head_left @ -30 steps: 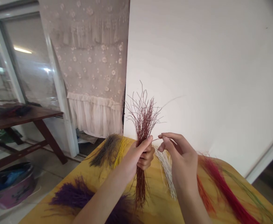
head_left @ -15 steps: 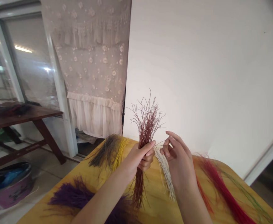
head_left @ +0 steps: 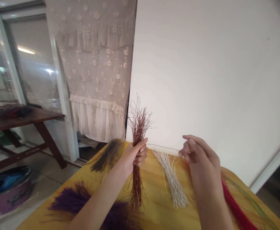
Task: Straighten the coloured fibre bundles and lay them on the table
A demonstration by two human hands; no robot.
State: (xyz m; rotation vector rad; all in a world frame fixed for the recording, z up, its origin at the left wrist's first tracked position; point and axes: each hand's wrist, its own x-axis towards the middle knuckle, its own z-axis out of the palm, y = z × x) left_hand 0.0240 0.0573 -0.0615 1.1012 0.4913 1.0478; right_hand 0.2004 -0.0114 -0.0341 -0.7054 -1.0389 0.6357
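Note:
My left hand is wrapped round a bundle of thin reddish-brown strands, held upright above the yellow wooden table. The bundle's loose, frayed tips fan out over the fist, and its straighter ends hang below. To the right, my right hand pinches one thin dark strand, which stretches almost level from the bundle to my fingertips. Between the hands and lower down, a bundle of white strands lies on the table.
Purple strands, grey strands, crimson strands and green strands lie about the table. A white wall rises behind it. At left are a dark wooden table and a pink tub on the floor.
My right hand has moved right, away from the bundle, drawing the single strand out longer. My left hand has shifted a little left with the bundle, and more of the white strands shows.

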